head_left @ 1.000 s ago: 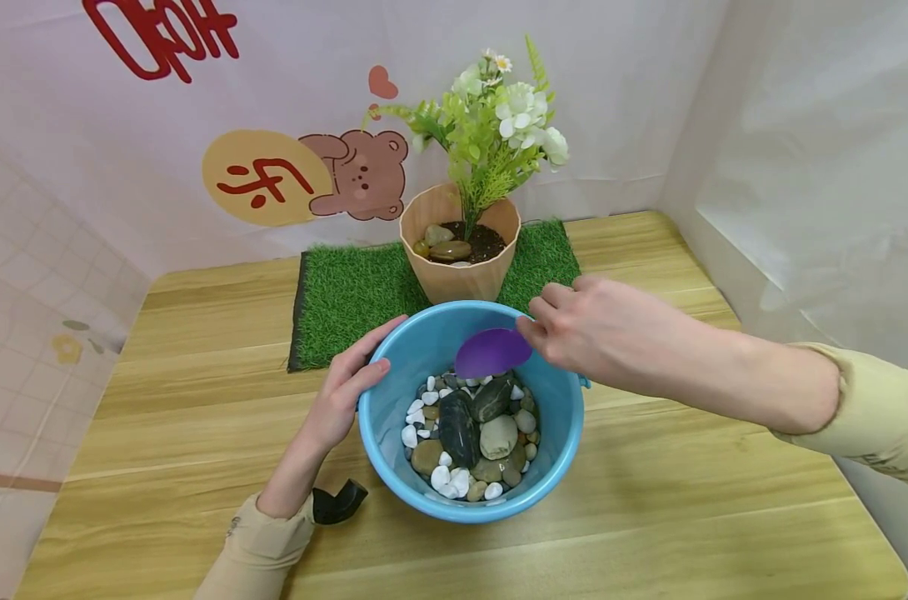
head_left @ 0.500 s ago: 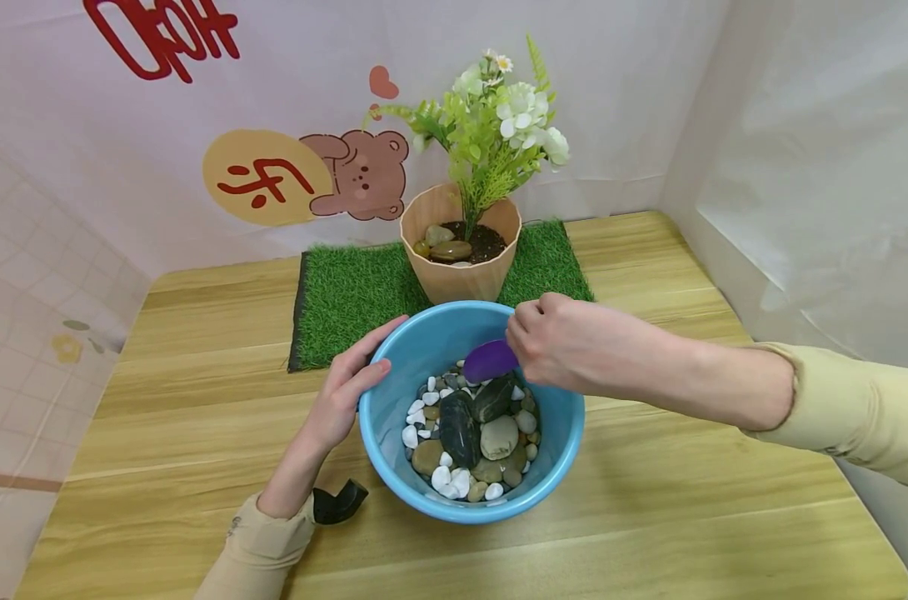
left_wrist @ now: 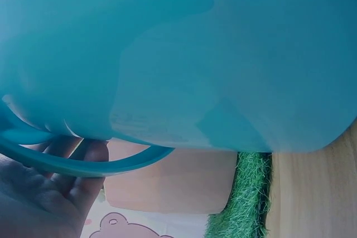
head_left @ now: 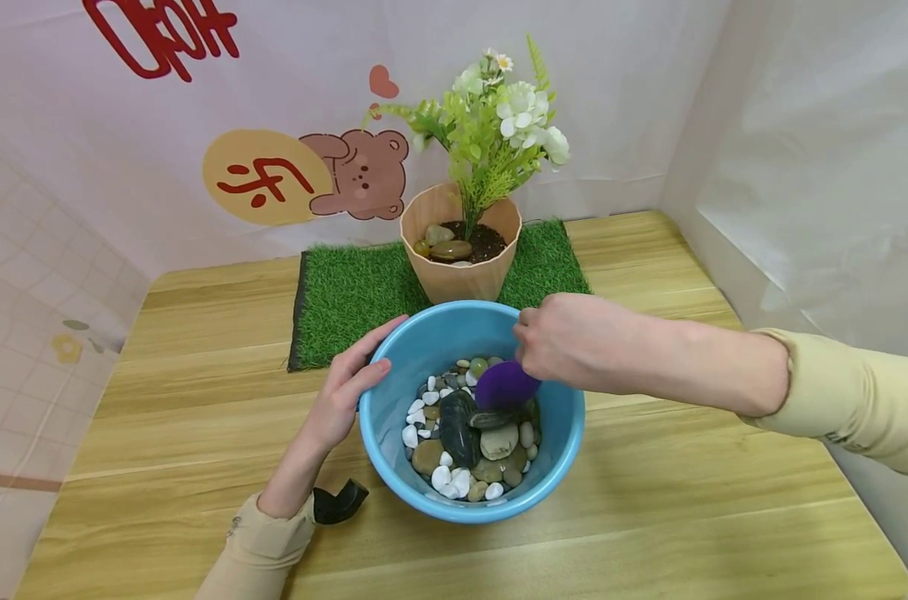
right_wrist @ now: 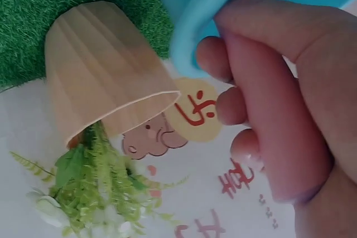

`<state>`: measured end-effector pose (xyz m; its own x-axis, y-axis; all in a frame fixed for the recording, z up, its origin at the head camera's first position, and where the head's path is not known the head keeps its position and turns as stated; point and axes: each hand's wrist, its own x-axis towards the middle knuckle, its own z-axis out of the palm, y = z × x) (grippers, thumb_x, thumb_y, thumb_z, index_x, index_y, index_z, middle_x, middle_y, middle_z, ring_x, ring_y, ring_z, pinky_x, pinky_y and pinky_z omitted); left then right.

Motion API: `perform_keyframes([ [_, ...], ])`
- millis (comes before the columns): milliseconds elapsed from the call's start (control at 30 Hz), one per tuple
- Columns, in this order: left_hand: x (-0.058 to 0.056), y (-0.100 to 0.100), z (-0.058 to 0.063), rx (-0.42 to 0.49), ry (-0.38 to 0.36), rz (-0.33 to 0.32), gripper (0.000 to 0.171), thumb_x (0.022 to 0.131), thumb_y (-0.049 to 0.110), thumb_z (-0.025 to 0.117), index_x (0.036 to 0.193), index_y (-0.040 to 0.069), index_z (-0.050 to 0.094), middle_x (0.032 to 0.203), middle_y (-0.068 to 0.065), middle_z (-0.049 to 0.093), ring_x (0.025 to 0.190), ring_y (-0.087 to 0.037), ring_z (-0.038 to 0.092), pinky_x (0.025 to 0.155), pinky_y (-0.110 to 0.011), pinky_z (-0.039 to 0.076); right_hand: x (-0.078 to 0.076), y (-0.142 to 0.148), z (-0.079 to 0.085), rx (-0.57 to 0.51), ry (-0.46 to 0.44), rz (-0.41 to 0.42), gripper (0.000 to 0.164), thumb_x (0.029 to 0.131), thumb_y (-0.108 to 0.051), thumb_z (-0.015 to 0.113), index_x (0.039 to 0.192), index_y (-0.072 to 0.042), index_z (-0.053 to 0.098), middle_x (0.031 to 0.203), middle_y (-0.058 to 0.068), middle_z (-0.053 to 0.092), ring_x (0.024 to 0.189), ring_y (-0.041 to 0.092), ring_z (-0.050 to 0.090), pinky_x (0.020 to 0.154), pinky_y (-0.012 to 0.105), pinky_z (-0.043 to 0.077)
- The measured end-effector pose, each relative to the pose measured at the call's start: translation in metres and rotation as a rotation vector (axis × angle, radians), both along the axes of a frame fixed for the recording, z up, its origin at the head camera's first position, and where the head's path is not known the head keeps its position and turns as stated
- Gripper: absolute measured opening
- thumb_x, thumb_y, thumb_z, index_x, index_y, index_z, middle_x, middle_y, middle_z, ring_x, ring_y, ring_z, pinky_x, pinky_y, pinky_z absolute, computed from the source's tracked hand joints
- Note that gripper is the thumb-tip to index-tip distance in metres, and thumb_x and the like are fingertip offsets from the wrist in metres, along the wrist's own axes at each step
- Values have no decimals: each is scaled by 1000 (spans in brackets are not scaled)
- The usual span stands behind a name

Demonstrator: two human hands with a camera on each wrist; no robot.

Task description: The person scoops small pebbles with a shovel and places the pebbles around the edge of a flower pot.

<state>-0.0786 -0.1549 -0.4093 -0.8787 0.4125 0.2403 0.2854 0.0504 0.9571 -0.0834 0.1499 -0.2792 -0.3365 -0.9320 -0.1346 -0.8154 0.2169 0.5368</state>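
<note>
In the head view a blue bucket (head_left: 469, 510) stands on the table, with several stones and pebbles inside. My left hand (head_left: 340, 398) grips its left rim, thumb over the edge and fingers outside; the left wrist view shows these fingers by the blue bucket handle (left_wrist: 89, 167). Above the right rim, my right hand (head_left: 570, 343) holds a purple shovel. The shovel blade (head_left: 505, 385) is down among the stones, against a dark stone (head_left: 493, 418). In the right wrist view my fingers wrap the shovel handle (right_wrist: 273, 121). Another black stone (head_left: 460, 429) lies beside it, among white pebbles (head_left: 441, 477).
Behind the bucket, a peach flowerpot (head_left: 465, 283) with white flowers (head_left: 523, 108) stands on an artificial grass mat (head_left: 349, 287). It holds dark soil and a few stones. A black device (head_left: 339, 502) is at my left wrist. White printed sheeting (head_left: 611, 100) encloses the table.
My right hand has come lower, pushing the shovel blade deeper between the stones. The dark stone beside it has shifted and tipped towards me, and a greenish pebble shows behind. My left hand has stayed put.
</note>
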Motion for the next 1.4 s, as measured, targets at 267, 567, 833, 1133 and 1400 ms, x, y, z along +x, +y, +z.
perform_keyframes([
  [267, 0, 0, 1, 8, -14, -10, 55, 104, 6, 41, 158, -6, 39, 152, -39, 49, 125, 3, 65, 99, -24, 61, -6, 2, 2, -12, -72, -27, 16, 80, -6, 81, 75, -17, 72, 75, 0, 66, 66, 17, 54, 53, 28, 47],
  [567, 0, -1, 1, 15, -15, -9, 56, 104, 7, 41, 158, -6, 39, 151, -40, 50, 123, 2, 67, 97, -25, 62, 0, -2, 8, -25, -210, -16, 19, 82, -7, 82, 89, -25, 79, 77, -4, 67, 69, 13, 57, 57, 30, 53],
  [833, 0, 0, 1, 20, -18, -8, 56, 104, 7, 41, 158, -6, 40, 150, -40, 50, 122, 0, 68, 96, -27, 63, 6, -12, -7, -88, -326, 4, 4, 87, -23, 83, 86, -26, 81, 79, -8, 72, 72, 10, 63, 63, 26, 58],
  [1133, -1, 1, 1, 24, -18, -15, 56, 104, 6, 41, 158, -7, 39, 151, -40, 49, 124, 0, 67, 97, -26, 62, -2, -7, -14, -130, -445, -8, 4, 85, -26, 85, 85, -26, 81, 77, -7, 74, 72, 10, 67, 67, 28, 60],
  [1400, -1, 0, 1, 9, -14, -5, 56, 104, 7, 41, 158, -5, 40, 151, -39, 50, 123, 0, 68, 96, -26, 62, 21, -17, -13, -3, -149, 34, 10, 86, -27, 82, 92, -22, 77, 82, -5, 72, 72, 12, 58, 57, 24, 51],
])
